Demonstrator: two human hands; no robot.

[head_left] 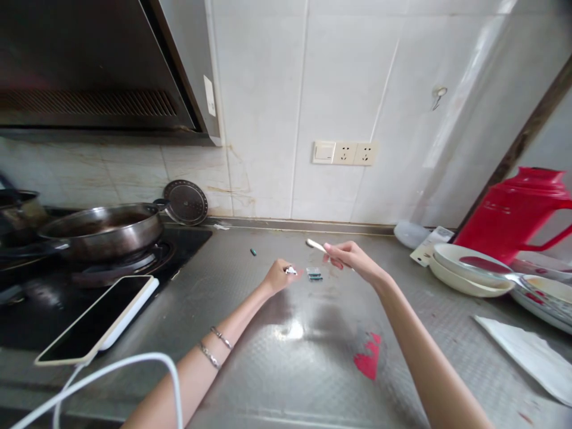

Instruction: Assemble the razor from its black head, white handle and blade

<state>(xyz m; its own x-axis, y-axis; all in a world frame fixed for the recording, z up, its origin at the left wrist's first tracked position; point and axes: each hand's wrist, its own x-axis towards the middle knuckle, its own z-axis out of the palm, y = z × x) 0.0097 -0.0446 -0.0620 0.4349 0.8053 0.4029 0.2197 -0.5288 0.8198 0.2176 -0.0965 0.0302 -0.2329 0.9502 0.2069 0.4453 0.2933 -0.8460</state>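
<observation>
My left hand [277, 277] is closed around a small white thing [291, 270] with dark marks, whose kind I cannot make out. A slim white stick-like object [317, 245] with a dark end is gripped in my right hand [354, 258], raised slightly above the counter and pointing left. Between the hands lie small dark-green cylinders [315, 277], perhaps batteries, by a bit of clear plastic. A similar dark-green piece [253, 252] rests apart from them, beyond my left hand. Both hands are over the metal counter [286, 369].
Left, a steel pan [107, 229] sits on the black stove, and a phone [96, 322] with a white cable [152, 357] lies in front. Right stand a red thermos jug [513, 214], stacked dishes [469, 283] and a white sheet [527, 354]. A red patch [369, 357] marks the counter.
</observation>
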